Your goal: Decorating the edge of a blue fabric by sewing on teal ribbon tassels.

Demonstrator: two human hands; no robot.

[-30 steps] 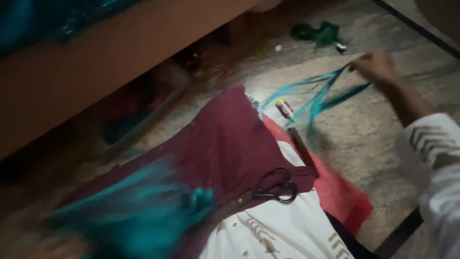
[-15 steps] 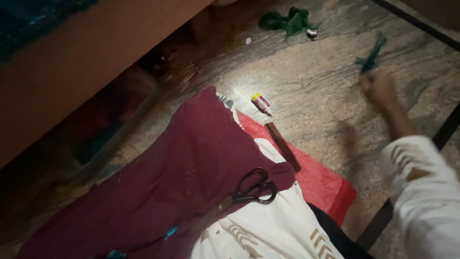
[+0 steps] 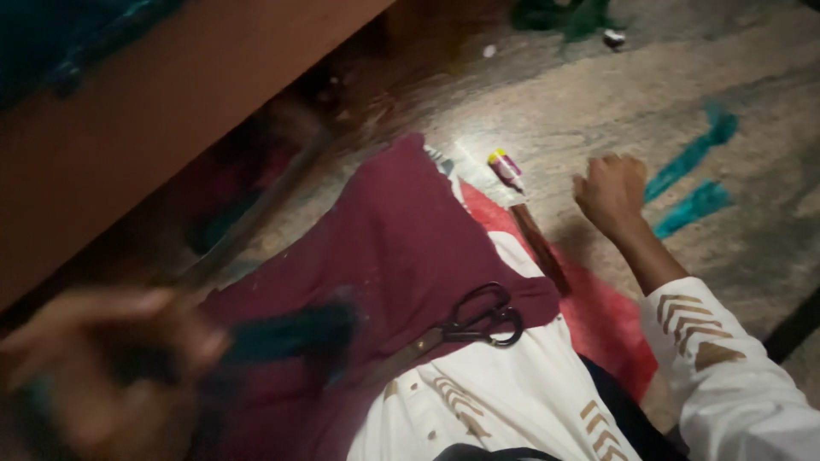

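Right hand [image 3: 610, 189] has dropped the teal strips [image 3: 694, 179], now fisted empty; left hand [image 3: 102, 367] blurred, grip unclear.

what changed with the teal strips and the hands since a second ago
The right hand let go of the teal strips; they now lie on the floor beside it, and the hand is closed and empty. The left hand, blurred, came into view holding dark teal cloth. The scissors stayed on the maroon cloth.

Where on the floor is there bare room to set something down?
Bare speckled stone floor lies between the green cloth heap and the right hand. Crowded: maroon cloth carrying black-handled scissors, beside the blurred left hand.
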